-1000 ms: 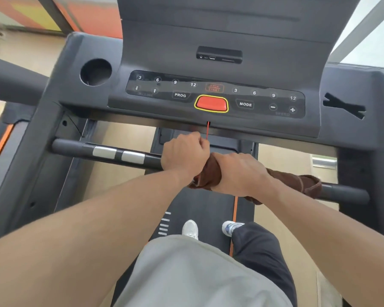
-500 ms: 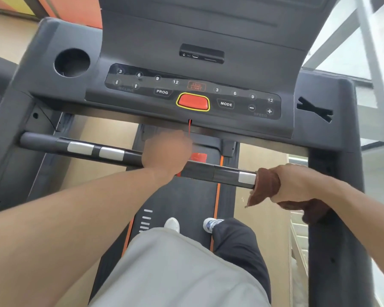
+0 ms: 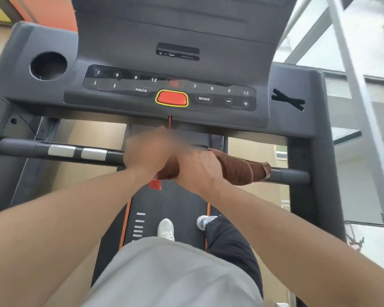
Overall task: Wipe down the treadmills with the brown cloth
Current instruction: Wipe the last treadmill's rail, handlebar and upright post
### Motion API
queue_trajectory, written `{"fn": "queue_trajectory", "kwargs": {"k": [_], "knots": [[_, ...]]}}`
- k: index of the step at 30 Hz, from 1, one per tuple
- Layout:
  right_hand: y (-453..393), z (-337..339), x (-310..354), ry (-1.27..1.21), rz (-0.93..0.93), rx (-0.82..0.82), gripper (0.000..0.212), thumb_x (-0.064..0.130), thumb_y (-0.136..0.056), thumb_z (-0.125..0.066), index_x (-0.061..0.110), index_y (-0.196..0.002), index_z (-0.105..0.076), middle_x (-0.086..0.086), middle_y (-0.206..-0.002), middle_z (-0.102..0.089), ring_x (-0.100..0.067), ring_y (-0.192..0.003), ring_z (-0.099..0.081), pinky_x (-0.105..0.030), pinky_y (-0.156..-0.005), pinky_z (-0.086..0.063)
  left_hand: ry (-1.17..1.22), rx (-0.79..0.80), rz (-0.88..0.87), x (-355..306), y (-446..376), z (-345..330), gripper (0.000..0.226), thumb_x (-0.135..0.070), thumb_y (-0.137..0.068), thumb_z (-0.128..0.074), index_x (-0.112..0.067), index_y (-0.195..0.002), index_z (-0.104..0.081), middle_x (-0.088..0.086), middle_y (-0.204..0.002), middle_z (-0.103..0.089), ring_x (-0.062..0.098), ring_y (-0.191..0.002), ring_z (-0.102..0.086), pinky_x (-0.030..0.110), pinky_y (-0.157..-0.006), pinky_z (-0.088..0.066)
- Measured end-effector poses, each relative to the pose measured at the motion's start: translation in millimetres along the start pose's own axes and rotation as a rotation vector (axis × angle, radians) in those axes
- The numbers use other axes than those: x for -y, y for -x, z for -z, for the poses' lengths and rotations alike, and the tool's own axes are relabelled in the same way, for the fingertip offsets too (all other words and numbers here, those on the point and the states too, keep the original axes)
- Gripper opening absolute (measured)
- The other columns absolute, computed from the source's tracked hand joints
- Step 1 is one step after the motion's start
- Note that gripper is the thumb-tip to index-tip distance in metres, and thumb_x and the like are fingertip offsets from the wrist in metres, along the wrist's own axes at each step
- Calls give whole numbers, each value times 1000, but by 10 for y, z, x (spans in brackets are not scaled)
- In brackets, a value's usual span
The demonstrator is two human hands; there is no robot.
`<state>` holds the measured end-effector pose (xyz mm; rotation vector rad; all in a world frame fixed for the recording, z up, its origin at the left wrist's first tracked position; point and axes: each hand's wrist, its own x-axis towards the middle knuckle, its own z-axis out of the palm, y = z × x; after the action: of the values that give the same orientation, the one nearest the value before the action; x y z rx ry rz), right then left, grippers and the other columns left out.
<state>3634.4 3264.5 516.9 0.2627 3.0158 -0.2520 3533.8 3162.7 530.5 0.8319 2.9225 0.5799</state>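
I see the brown cloth (image 3: 235, 168) wrapped around the treadmill's black crossbar (image 3: 60, 150), right of the frame's centre; it looks like a thick, ribbed sleeve of fabric, and its far end stops just short of the bar's bare right end. My right hand (image 3: 196, 168) is curled over the cloth and the bar beneath it, gripping both, with the wrist angled down toward the lower right of the frame. My left hand (image 3: 150, 151) sits just beside it, touching it, fingers curled round the bare bar at mid-frame; its upper edge is blurred, so I cannot make out the fingertips. Both forearms run in from the bottom corners and meet at the bar. Left of the hands the bar carries two silver sensor plates (image 3: 77, 151). A red clip (image 3: 155, 185) hangs just below the hands, and a thin red cord (image 3: 170, 121) drops from the console (image 3: 124, 45) above them. On the console, in the upper middle of the frame, I see the red stop button (image 3: 171, 98) ringed in yellow, with PROG and MODE keys on either side, and a round cup holder (image 3: 48, 65) at upper left. Below the bar lies the black belt (image 3: 177, 202) edged in orange, with two white shoes (image 3: 165, 229) standing on it.
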Motion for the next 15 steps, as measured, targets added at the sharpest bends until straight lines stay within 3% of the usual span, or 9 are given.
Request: {"fn": "queue_trajectory", "kwargs": {"k": [2,5,9,12,15], "knots": [[51,36,-92,10,3,25,47,46,-88,-64,23,-127,-51,0,-94,-66,-30,-79,-70,-36,-59,-42,25,-48,-55,17,11,-9,36,-35,-100,-50,-18,-69,-47,14,-58,-60,40,-56,-57,37,-56,-38],[217,152,-384,23,-16,73,43,32,-83,-69,23,-122,-51,0,-98,-68,-32,-84,-70,-35,-63,-36,-24,-148,-234,63,24,-29,42,-36,-96,-46,-16,-60,-47,11,-49,-53,31,-44,-39,33,-52,-34],[617,320,-1032,74,-140,202,33,25,-82,-66,25,-111,-51,4,-102,-68,-28,-91,-69,-36,-71,-39,71,-247,-466,-136,213,-10,44,-29,-97,-51,-16,-55,-43,0,-48,-40,21,-52,-25,33,-58,-26],[1013,476,-1617,155,-272,260,32,26,-83,-68,29,-111,-53,6,-103,-69,-22,-96,-66,-38,-91,-43,262,-211,-536,-453,363,-50,43,-25,-97,-54,-13,-57,-45,-1,-52,-40,21,-53,-33,37,-58,-31],[1251,465,-1866,238,-303,209,42,22,-82,-71,28,-120,-54,0,-117,-66,-27,-118,-54,-45,-117,-29,410,-36,-504,-770,448,-136,27,-28,-95,-59,-16,-70,-58,-5,-64,-52,21,-65,-48,38,-67,-39]]}}
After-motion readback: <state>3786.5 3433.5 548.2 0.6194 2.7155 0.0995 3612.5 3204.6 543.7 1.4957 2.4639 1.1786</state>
